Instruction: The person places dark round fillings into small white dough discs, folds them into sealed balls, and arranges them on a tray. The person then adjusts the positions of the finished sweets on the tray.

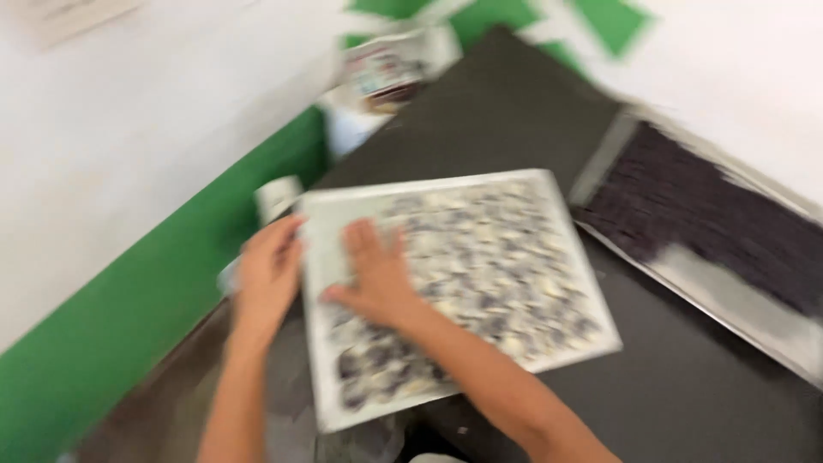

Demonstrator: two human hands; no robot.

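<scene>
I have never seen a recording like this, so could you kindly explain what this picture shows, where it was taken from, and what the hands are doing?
There is no machine here: a person works with two bare hands, and the single picture comes from a camera worn on their head, looking down. It is blurred by motion. On a dark table lies a pale square tray covered with small dark and cream pieces; what they are is too blurred to tell. The left hand is at the tray's left edge, and the right hand lies flat, fingers spread, on the pieces. To the right lies a second metal tray partly covered with dark strips. A green band runs along the white wall.
</scene>
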